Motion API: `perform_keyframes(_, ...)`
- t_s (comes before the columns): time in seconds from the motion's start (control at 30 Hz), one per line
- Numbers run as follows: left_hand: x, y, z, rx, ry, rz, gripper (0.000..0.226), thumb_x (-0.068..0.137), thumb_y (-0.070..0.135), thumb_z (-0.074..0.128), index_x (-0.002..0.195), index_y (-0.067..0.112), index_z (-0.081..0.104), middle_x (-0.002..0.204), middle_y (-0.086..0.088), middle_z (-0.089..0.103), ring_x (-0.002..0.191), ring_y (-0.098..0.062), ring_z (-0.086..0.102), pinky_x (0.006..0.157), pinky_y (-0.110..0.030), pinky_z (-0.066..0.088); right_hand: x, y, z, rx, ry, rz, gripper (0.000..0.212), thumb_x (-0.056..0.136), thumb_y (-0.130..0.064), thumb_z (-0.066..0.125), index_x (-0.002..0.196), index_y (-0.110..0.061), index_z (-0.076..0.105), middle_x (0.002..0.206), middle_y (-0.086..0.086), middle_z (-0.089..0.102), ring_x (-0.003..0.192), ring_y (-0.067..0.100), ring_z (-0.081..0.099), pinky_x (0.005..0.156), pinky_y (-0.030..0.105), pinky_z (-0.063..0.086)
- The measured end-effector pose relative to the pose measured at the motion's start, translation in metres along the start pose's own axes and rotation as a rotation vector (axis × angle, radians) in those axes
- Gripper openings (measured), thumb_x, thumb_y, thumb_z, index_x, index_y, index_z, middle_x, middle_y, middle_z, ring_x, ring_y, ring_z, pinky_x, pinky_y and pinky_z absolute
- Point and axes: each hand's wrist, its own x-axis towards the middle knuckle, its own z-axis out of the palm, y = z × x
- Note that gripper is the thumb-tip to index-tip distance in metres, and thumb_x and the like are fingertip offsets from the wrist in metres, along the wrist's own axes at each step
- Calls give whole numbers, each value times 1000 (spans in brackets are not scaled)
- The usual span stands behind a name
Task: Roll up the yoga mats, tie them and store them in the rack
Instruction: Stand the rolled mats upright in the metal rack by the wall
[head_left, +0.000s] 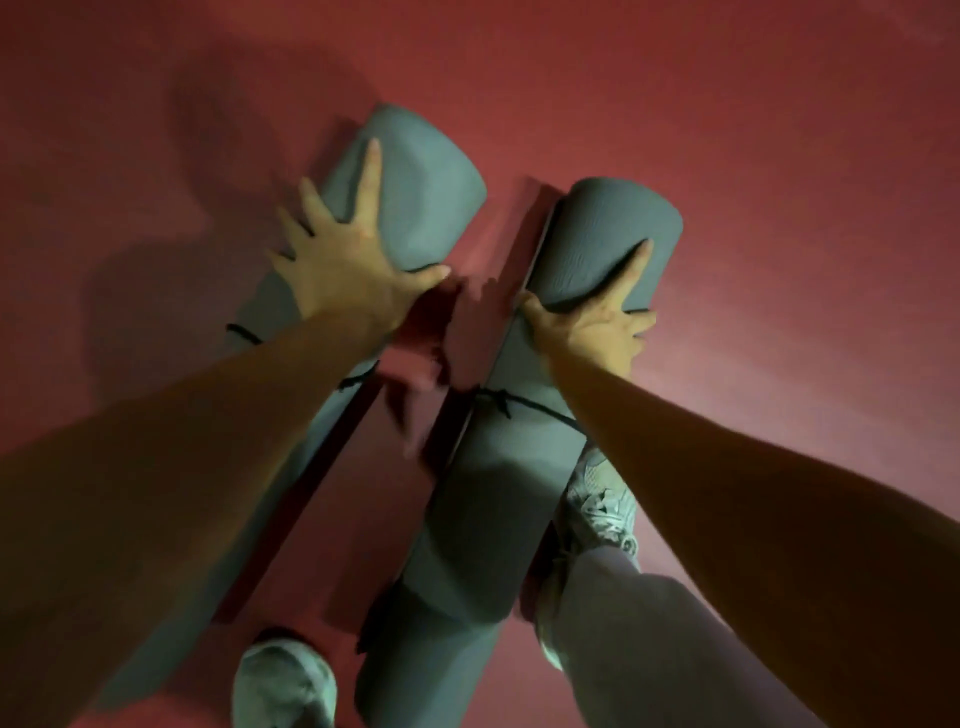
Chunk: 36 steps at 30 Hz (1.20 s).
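Two rolled grey yoga mats lie side by side on the red floor, their far ends pointing away from me. My left hand (343, 254) rests flat on the left mat (421, 197), fingers spread straight. A black cord (242, 333) circles this mat under my forearm. My right hand (592, 322) grips the right mat (608, 228), thumb on its left side and index finger pressing a dent into the top. A knotted black cord (498, 402) ties the right mat nearer to me. No rack is in view.
Red floor (779, 156) fills the view all around. My two pale shoes stand close to the mats, one (283, 680) at the bottom, one (602, 499) beside the right mat. More grey roll (431, 670) lies at the bottom centre; whether it is a separate mat is unclear.
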Motion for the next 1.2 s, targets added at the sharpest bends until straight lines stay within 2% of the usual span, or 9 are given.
perform_keyframes(0.13, 1, -9, -12, -29, 58, 34, 127, 59, 81, 74, 156, 53, -4, 140, -21, 44, 119, -48, 51, 101, -61, 42, -7, 6, -17, 100, -66, -41, 131, 73, -66, 80, 157, -49, -19, 142, 25, 33, 124, 50, 48, 103, 56, 44)
perform_keyframes(0.33, -69, 3, -88, -99, -30, 143, 122, 60, 78, 75, 156, 56, 4, 128, -13, 47, 106, -45, 58, 89, -52, 50, -71, -2, -77, 264, -81, -345, 130, 73, -64, 82, 156, -51, -17, 146, 23, 34, 121, 48, 54, 98, 58, 52)
perform_keyframes(0.5, -144, 36, -219, -269, 108, 135, 125, 58, 76, 79, 158, 53, 8, 129, -5, 52, 103, -41, 64, 83, -49, 53, -144, -3, -203, 533, 6, -478, 131, 73, -55, 89, 161, -40, -8, 162, -2, 19, 149, 9, 28, 117, 33, 32)
perform_keyframes(0.63, -225, 114, -348, -349, 97, 222, 128, 57, 74, 81, 153, 60, -4, 146, -6, 48, 120, -42, 58, 91, -51, 51, -205, -5, -332, 690, 122, -507, 132, 68, -45, 94, 158, -50, -3, 167, 0, 17, 157, 19, 21, 125, 50, 29)
perform_keyframes(0.73, -269, 185, -430, -407, 97, 299, 130, 57, 74, 82, 153, 60, -5, 151, -2, 47, 126, -38, 56, 94, -52, 51, -228, -24, -439, 783, 205, -519, 133, 66, -41, 97, 157, -53, 0, 167, 1, 20, 156, 19, 23, 124, 50, 30)
perform_keyframes(0.87, -302, 288, -518, -460, 162, 352, 132, 59, 74, 82, 154, 58, -8, 154, -2, 46, 129, -37, 55, 96, -49, 49, -217, -49, -574, 799, 285, -577, 132, 66, -43, 92, 156, -57, -3, 167, -8, 16, 156, 10, 19, 123, 31, 25)
perform_keyframes(1.0, -331, 390, -583, -453, 177, 416, 135, 56, 71, 85, 155, 55, -6, 154, -2, 47, 127, -38, 57, 94, -49, 49, -195, -55, -702, 761, 362, -622, 132, 64, -66, 88, 155, -59, -9, 164, 4, 25, 147, 4, 28, 112, 13, 26)
perform_keyframes(1.07, -336, 437, -610, -492, 221, 463, 137, 54, 72, 85, 154, 58, -8, 153, -5, 49, 123, -41, 60, 93, -49, 51, -178, -62, -755, 742, 441, -627, 132, 61, -74, 83, 154, -61, -10, 163, 2, 31, 147, 13, 34, 111, 23, 33)
perform_keyframes(1.2, -336, 535, -652, -590, 236, 545, 138, 52, 67, 88, 150, 64, -9, 144, -16, 58, 118, -45, 63, 93, -50, 54, -132, -70, -853, 733, 499, -685, 137, 56, -67, 86, 151, -65, -12, 162, -24, 18, 153, 14, 29, 120, 37, 36)
